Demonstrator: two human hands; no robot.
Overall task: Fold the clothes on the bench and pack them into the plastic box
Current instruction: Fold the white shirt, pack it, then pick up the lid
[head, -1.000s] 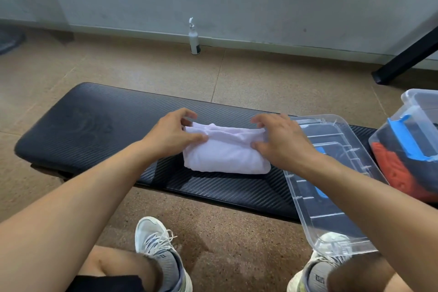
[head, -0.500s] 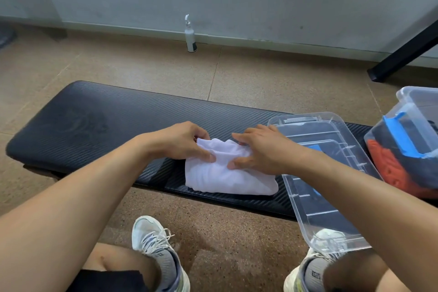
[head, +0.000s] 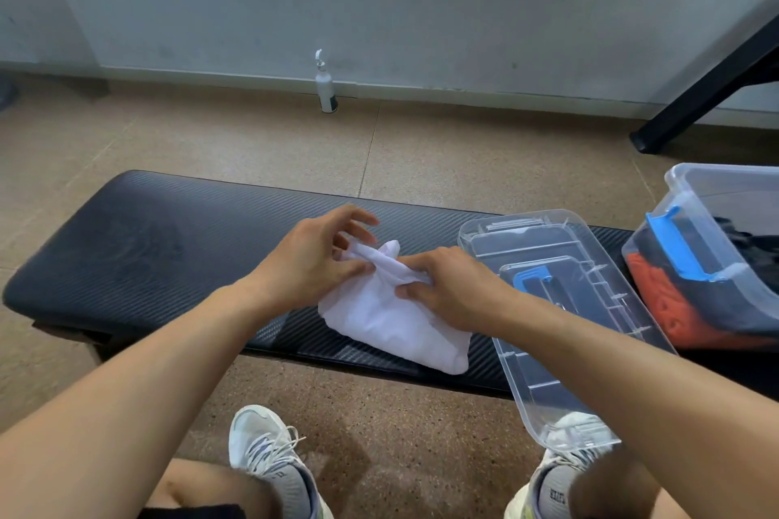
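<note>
A folded white garment [head: 388,320] lies on the black padded bench [head: 160,240], near its front edge. My left hand [head: 312,261] pinches the garment's far edge between thumb and fingers. My right hand [head: 451,291] grips the same bunched edge just to the right, and its palm covers part of the cloth. At the right end of the bench stands the clear plastic box [head: 716,249] with blue latches, holding orange and dark clothes.
The box's clear lid [head: 569,333] lies upside down on the bench between the garment and the box, overhanging the front edge. My two shoes are on the floor below. A white bottle [head: 325,86] stands by the wall. A black metal leg [head: 712,88] slants at far right.
Both hands have come together on the garment's far edge and bunched it up. The garment has turned, so it now lies slanted toward the lid.
</note>
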